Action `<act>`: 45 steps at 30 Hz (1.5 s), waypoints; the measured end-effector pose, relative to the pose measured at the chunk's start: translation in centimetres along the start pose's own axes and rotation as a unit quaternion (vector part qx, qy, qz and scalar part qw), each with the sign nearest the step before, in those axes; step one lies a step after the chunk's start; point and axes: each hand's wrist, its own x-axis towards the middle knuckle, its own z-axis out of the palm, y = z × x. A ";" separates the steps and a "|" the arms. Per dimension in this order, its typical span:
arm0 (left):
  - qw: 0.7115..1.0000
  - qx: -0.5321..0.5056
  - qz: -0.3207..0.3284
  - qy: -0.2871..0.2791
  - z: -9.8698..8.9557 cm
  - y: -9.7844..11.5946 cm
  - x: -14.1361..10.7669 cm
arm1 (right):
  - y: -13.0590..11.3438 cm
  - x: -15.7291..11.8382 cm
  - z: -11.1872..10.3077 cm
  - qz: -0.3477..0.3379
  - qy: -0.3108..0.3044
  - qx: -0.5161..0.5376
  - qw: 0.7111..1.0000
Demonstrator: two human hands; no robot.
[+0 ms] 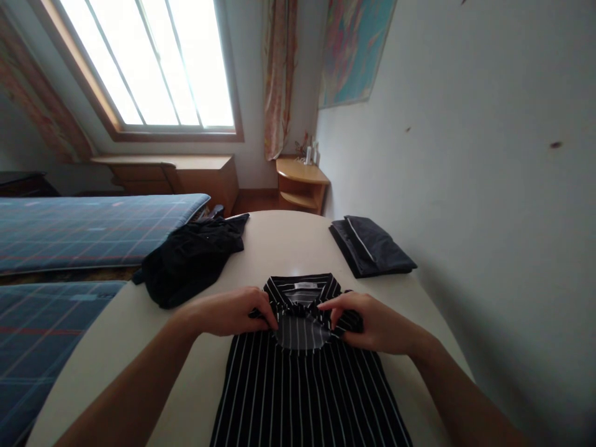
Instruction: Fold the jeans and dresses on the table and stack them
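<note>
On white tabletop [288, 239], striped shirt [307, 391] is laid out front and centre, black garment [186, 261] is bunched far left, folded dark garment [384, 248] is set far right. Shirt is pinched by left hand [237, 310] and right hand [375, 320] just below collar [278, 289].

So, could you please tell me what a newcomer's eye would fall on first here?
Probably the glaring window at upper left, the brightest thing in view. Then the striped shirt, front and centre on the pale table, with the left hand and right hand on its fabric near the collar.
</note>
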 end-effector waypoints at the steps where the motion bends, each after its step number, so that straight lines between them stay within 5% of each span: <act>1: 1.000 -0.001 -0.008 -0.007 0.0 0.1 -0.1 | -0.3 0.0 0.0 0.003 -0.012 -0.007 1.000; 12: 0.987 0.089 -0.072 0.110 1.9 0.5 1.0 | -1.3 1.0 1.3 0.020 0.007 -0.106 0.994; 26: 0.983 0.138 -0.054 0.112 3.5 0.7 2.4 | -1.4 0.8 1.7 -0.020 -0.040 -0.143 0.989; 33: 0.978 0.146 -0.012 0.149 3.5 1.3 2.3 | -0.9 1.0 2.0 -0.037 -0.004 -0.154 0.987; 38: 0.989 0.111 0.016 0.098 2.7 1.6 2.0 | -1.2 0.8 1.5 -0.046 -0.035 -0.152 0.987; 45: 0.961 0.174 -0.128 0.174 1.1 -0.2 0.8 | 0.0 0.4 1.3 0.018 0.056 -0.147 0.987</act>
